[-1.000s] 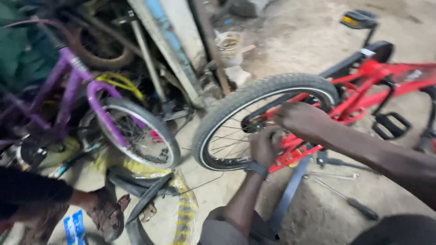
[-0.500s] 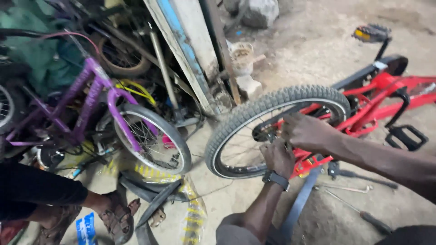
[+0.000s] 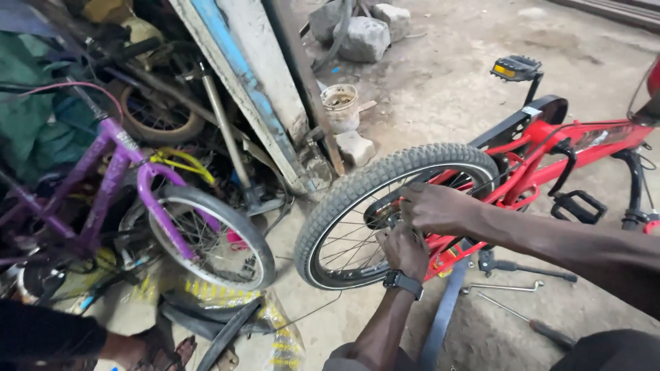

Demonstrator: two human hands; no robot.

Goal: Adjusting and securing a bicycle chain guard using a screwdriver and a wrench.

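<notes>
Working at the hub of the red bicycle's rear wheel [image 3: 395, 213], I have my right hand [image 3: 433, 208] closed over the axle end while my left hand [image 3: 405, 249] grips just below it, steadying the part. Loose tools [image 3: 522, 275] lie near on the dusty concrete floor [image 3: 440, 82]; a purple bicycle [image 3: 130, 199] leans in clutter.

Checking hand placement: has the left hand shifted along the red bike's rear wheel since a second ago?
No. The left hand remains at the rear wheel hub.

black watch screen [image 3: 394, 279], possibly blank, left wrist
</notes>
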